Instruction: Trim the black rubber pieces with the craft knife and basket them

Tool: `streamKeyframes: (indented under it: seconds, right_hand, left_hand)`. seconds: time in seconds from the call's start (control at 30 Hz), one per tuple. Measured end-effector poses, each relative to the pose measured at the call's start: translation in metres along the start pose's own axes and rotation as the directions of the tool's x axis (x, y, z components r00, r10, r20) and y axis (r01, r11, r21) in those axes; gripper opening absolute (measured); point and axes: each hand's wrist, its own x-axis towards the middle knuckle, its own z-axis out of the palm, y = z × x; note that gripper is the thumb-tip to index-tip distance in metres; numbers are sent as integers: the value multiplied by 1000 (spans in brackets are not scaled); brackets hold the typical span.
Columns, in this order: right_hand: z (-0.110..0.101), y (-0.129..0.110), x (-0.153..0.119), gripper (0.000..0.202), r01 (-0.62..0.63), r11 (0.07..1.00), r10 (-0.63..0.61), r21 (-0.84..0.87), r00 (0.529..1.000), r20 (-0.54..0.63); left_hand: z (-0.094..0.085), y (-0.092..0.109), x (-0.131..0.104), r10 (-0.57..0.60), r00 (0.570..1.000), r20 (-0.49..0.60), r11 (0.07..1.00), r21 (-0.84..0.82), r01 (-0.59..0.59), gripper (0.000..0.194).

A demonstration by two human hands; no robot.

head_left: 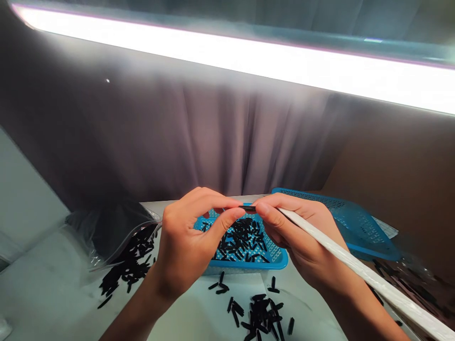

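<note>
Above the blue basket (283, 263), my left hand (190, 239) pinches one end of a small, slim black piece (248, 208) between thumb and forefinger. My right hand (302, 232) closes on the other end, so the two fingertip pairs nearly meet. A long white strip (359, 270) with a dark lower edge runs from my right fingers back over the wrist to the lower right; whether it joins the black piece is hidden. Many short black pieces (241, 239) lie in the basket. Nearer to me, loose black pieces (261, 310) are scattered on the table (188, 312).
A clear plastic bag (103, 232) spills black pieces (130, 265) at the left. Behind my right hand, another blue basket (373, 237) leans tilted. Long dark strips (415, 284) lie at the right. A bright tube light (227, 52) crosses above, before a curtain (206, 137).
</note>
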Motion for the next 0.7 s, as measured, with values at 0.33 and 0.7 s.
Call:
streamKeyframes:
  seconds: [0.33, 0.7]
  right_hand:
    - [-4, 7, 3, 38, -17, 999, 14, 51, 998, 63]
    - [-6, 3, 1, 31, -5, 999, 1, 47, 997, 72]
  left_hand:
    - [0, -1, 0, 8, 1000, 22, 1000, 12, -8, 10]
    - [-1, 0, 0, 34, 999, 6, 999, -10, -34, 12]
